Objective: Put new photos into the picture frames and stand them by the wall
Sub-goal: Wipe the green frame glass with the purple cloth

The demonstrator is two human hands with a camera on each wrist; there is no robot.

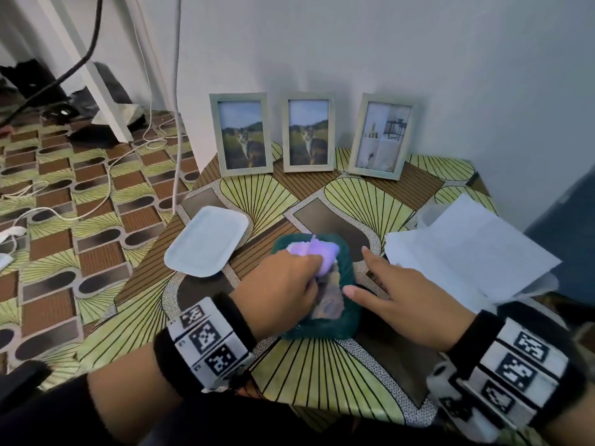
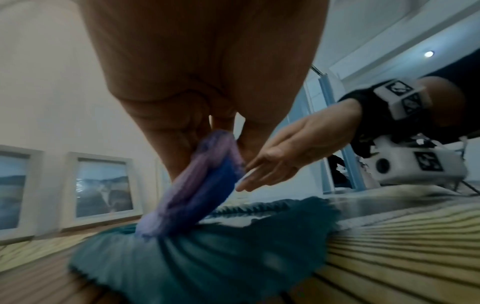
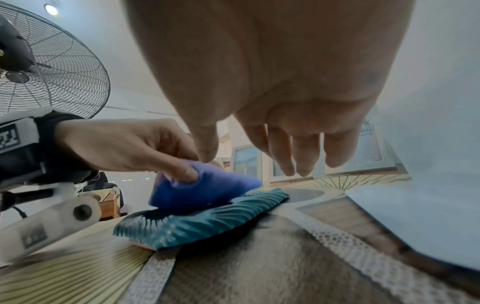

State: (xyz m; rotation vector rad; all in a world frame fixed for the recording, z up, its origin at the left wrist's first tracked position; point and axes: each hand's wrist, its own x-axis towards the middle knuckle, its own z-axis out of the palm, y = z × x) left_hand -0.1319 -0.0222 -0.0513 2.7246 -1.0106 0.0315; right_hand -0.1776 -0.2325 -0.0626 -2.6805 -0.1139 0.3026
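Observation:
A dark teal picture frame [image 1: 322, 331] lies flat on the patterned table [image 1: 338, 375], with a photo showing inside it. My left hand [image 1: 299, 278] pinches a purple cloth [image 1: 323, 252] and presses it onto the far part of that frame. In the left wrist view the purple cloth [image 2: 202, 185] hangs from my fingers onto the teal frame [image 2: 233, 257]. My right hand [image 1: 383, 281] hovers beside the frame's right edge, fingers straight and holding nothing; contact cannot be told. Three pale frames stand by the wall: two cat photos [image 1: 243, 136] [image 1: 309, 135] and an interior photo [image 1: 380, 136].
A white tray [image 1: 206, 243] lies left of the teal frame. White paper sheets [image 1: 473, 249] lie at the table's right edge. Cables [image 1: 96, 175] trail over the patterned floor on the left. A standing fan [image 3: 52, 72] shows in the right wrist view.

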